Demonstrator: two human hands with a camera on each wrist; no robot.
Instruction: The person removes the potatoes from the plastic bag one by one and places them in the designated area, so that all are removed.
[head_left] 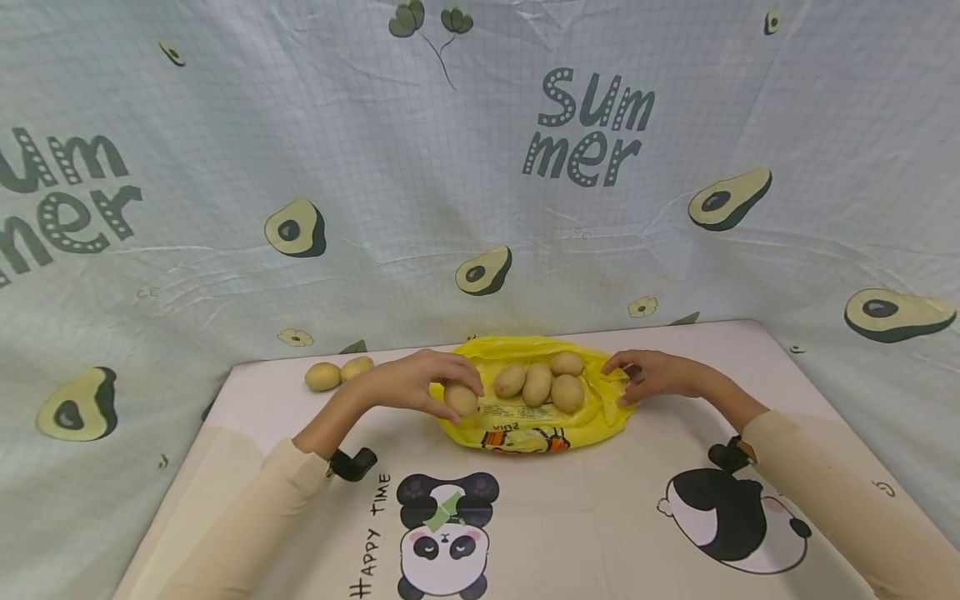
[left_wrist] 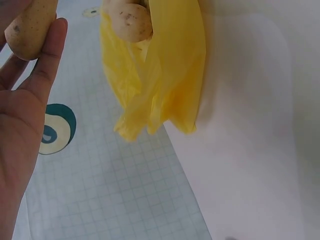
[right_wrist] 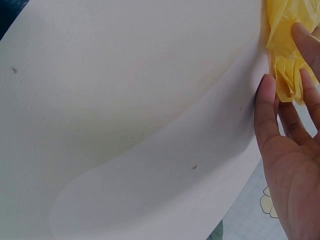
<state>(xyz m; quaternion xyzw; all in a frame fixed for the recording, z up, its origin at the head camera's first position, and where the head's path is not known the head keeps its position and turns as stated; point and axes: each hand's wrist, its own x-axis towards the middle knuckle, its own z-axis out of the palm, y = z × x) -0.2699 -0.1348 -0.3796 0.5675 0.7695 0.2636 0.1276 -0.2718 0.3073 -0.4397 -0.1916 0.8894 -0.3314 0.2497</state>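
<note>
In the head view, my left hand [head_left: 427, 379] holds a potato [head_left: 461, 399] between thumb and fingers at the left end of a yellow plastic bag [head_left: 517, 425]. The left wrist view also shows the held potato [left_wrist: 32, 30] in the fingers, raised beside the bag [left_wrist: 177, 60]. Several more potatoes [head_left: 537, 385] lie together on the spread bag. At its right end, my right hand [head_left: 663, 373] grips the crumpled plastic. In the right wrist view, fingers [right_wrist: 267, 102] and thumb lie around the gathered end of the bag [right_wrist: 287, 75].
Two potatoes [head_left: 322, 377] sit on the table at the back left, outside the bag. The light table [head_left: 570, 517] bears printed pandas. Behind its far edge hangs a patterned curtain [head_left: 405, 167] with avocados and lettering.
</note>
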